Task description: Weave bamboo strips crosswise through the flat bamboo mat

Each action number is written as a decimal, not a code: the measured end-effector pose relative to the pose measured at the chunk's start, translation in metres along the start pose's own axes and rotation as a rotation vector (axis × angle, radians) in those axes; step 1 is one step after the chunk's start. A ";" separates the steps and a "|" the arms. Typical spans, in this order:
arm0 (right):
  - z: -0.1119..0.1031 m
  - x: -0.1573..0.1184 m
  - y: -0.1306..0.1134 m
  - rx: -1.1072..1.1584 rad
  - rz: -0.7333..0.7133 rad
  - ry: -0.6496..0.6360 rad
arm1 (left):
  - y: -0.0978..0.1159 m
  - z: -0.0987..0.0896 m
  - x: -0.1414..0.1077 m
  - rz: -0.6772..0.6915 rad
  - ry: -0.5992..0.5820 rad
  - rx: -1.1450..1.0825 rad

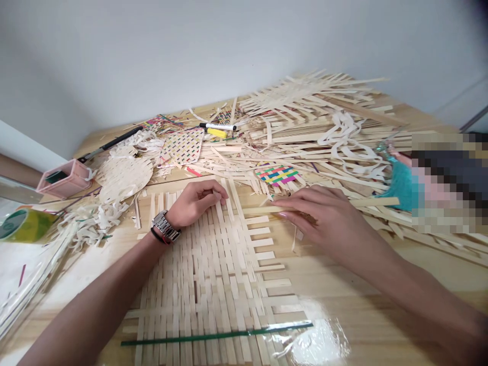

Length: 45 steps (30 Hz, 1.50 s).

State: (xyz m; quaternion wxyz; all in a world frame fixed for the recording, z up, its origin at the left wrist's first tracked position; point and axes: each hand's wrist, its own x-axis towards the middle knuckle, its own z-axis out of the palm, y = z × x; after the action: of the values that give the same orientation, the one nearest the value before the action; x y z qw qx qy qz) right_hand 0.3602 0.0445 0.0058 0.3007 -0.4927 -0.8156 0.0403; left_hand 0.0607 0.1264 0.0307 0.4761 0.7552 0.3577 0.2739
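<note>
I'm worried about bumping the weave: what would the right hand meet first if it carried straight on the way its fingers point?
Probably the pale bamboo strip ends jutting from the edge of the woven bamboo mat, just beyond the right hand; depth is hard to judge here.

Two hands (195, 204) (328, 216), two marker pens (217, 127) (216, 133)

The pale cream bamboo-strip mat (198, 264) shows a tight over-under checked weave, crossed near its edge by a thin dark green strip (217, 334). Above it lie a small woven square of pink, yellow, blue and green bands (276, 175) and a cream woven panel flecked with coloured dashes (181, 147), beside a pink rectangular plastic box (64, 179).
</note>
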 end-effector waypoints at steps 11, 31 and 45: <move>0.003 -0.001 0.002 0.001 0.009 -0.001 | 0.002 0.000 0.001 0.000 0.003 -0.001; -0.005 0.000 -0.005 -0.121 0.055 0.067 | 0.001 0.000 0.000 0.006 -0.006 0.004; -0.008 -0.001 -0.009 -0.223 0.062 0.142 | 0.002 0.000 0.001 0.006 -0.002 0.003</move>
State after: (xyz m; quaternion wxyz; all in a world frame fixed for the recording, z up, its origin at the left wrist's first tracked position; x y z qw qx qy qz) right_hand 0.3580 0.0372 0.0155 0.2998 -0.5495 -0.7761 -0.0763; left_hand 0.0622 0.1262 0.0329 0.4743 0.7574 0.3554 0.2742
